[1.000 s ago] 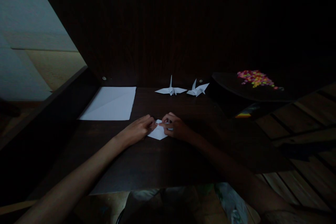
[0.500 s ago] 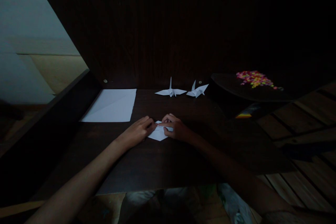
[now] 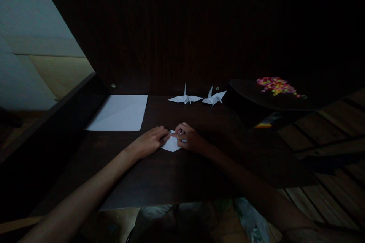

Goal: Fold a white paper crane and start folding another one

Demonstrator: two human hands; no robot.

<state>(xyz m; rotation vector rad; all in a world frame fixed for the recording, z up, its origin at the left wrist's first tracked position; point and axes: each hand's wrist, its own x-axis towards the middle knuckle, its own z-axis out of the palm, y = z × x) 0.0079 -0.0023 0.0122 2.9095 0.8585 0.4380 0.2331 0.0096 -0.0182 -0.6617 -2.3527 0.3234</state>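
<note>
A small folded piece of white paper [image 3: 172,145] lies flat on the dark wooden desk [image 3: 159,182], between my hands. My left hand [image 3: 152,139] holds its left side, fingers together and pressed down near the upper left edge. On the other side, my right hand [image 3: 188,137] has curled fingers on the paper's upper right part, with thumb and index finger against it. The fingers of both hands cover the paper's side corners. Beyond them, two white origami cranes [image 3: 186,99] stand near the back panel, wings spread.
At the back left lies a stack of white paper sheets [image 3: 121,112]. A raised dark shelf [image 3: 245,88] on the right bears a heap of small pink, red and yellow pieces [image 3: 276,85]. A low side board [image 3: 57,121] bounds the desk on the left.
My right hand's fingers have shifted very slightly on the folded paper, the thumb drawn closer to the index finger. My left hand keeps its hold. The view has tilted a little.
</note>
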